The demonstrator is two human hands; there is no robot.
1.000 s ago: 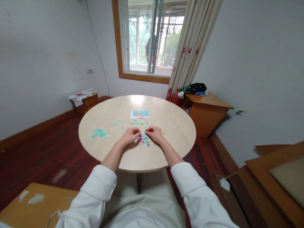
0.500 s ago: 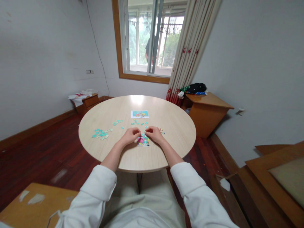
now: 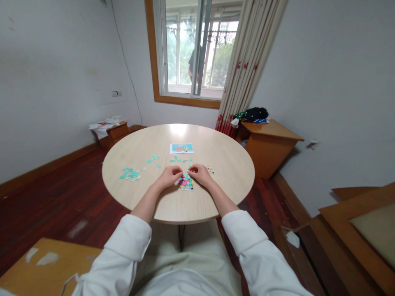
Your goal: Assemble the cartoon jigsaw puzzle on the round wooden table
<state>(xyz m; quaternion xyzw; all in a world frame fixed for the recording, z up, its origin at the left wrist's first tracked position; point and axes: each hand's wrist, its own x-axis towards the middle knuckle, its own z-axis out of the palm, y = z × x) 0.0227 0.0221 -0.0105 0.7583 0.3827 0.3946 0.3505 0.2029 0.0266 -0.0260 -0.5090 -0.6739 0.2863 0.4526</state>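
A small joined block of colourful jigsaw puzzle [image 3: 187,183], pink, yellow and teal, lies flat on the round table in front of me. My left hand [image 3: 170,176] is closed in a pinch at the block's upper left edge; the fingers hide what is between them. My right hand [image 3: 200,173] pinches a small pale jigsaw piece [image 3: 188,171] at the block's top edge. Just beyond my hands, several loose teal pieces [image 3: 179,160] are scattered. Beside my right hand lie a few more loose pieces [image 3: 210,169], partly covered by it.
A heap of teal and pale pieces [image 3: 131,174] lies on the left of the round table [image 3: 222,148], with a smaller group [image 3: 152,159] behind it. A picture sheet [image 3: 182,148] lies beyond the loose pieces. Outside the window stands a person [image 3: 195,63].
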